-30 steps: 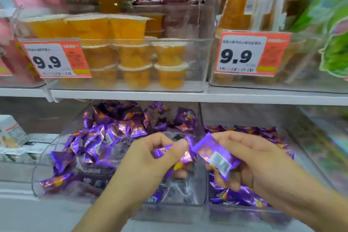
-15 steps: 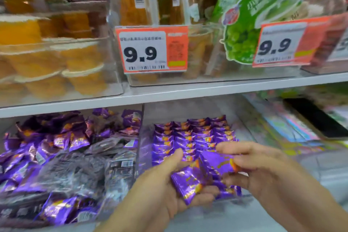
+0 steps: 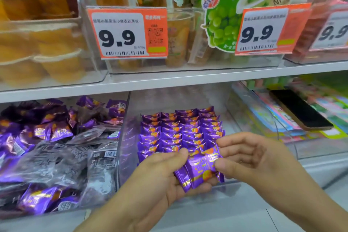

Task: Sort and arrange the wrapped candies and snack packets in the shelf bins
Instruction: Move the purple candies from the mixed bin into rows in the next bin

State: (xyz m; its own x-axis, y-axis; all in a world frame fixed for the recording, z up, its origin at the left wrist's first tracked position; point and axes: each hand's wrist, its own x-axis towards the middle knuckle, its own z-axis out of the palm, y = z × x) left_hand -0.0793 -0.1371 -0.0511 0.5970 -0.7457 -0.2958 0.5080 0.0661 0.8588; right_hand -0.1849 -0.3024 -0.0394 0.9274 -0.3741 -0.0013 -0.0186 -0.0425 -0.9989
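Head view: a person's left hand [image 3: 160, 179] lies palm-up at the front of a clear bin [image 3: 188, 98] on the lower shelf, cupping a small stack of purple candies [image 3: 197, 173], its thumb pressed over their top edge. The right hand [image 3: 250, 158] meets it from the other side — thumb and forefinger pinch the right edge of the top candy, the remaining fingers loosely curled and apart from it. Just beyond both hands, inside the same bin, more purple candies stand in neat rows [image 3: 178, 130] filling the bin's near half; the far half is bare. To the left of the left hand, across the bin's clear side wall, a second bin holds a loose pile [image 3: 56, 137] of purple wrappers mixed with greyish clear packets. To the right of the right hand and further back, a dark phone [image 3: 299, 109] lies flat on colourful packets. Above the hands a white shelf edge [image 3: 169, 79] carries clear bins with orange tags [image 3: 128, 34] reading 9.9 — yellow jelly cups [image 3: 47, 58] up and to the left, a green grape pack [image 3: 235, 5] up and to the right.
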